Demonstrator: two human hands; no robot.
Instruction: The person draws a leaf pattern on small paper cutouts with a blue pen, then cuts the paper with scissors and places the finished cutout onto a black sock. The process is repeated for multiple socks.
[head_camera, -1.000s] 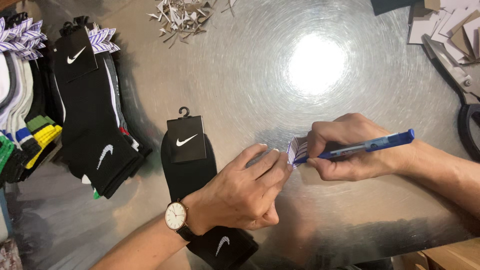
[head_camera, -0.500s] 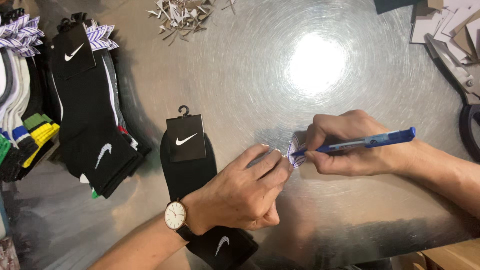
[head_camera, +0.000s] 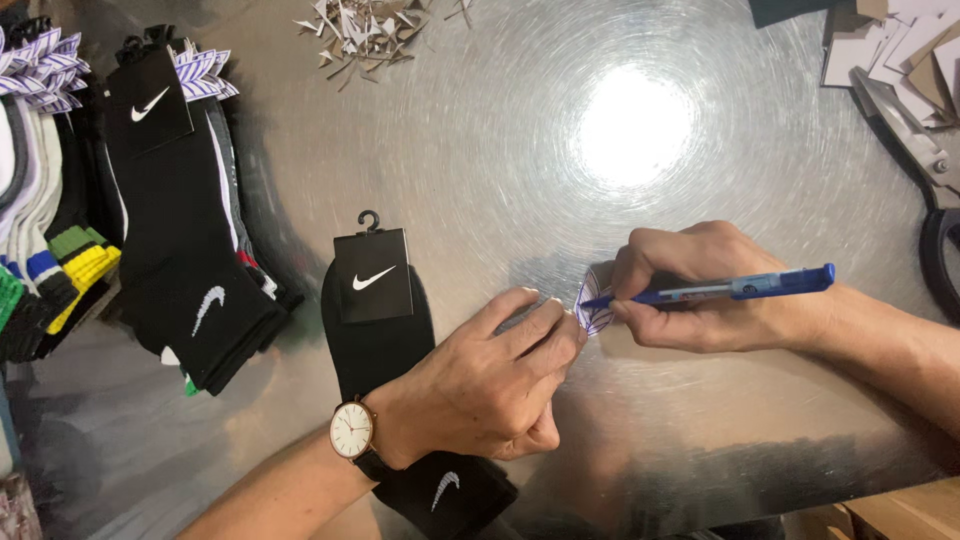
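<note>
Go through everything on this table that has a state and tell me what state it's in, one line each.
Left hand: pinching the small paper tag, wrist over the single black sock.
Right hand: gripping the blue pen, tip on the tag.
Blue pen: uncapped, lying nearly level.
Paper tag: curled, held between both hands.
Single black sock: flat, hook card attached.
Sock stack: piled, fanned out.
Scissors: lying untouched.

Hands: two, left hand and right hand
Pens: one blue pen
Wristwatches: one wristwatch
Striped tags in hand: one striped tag
Lone socks: one black pair of socks
</note>
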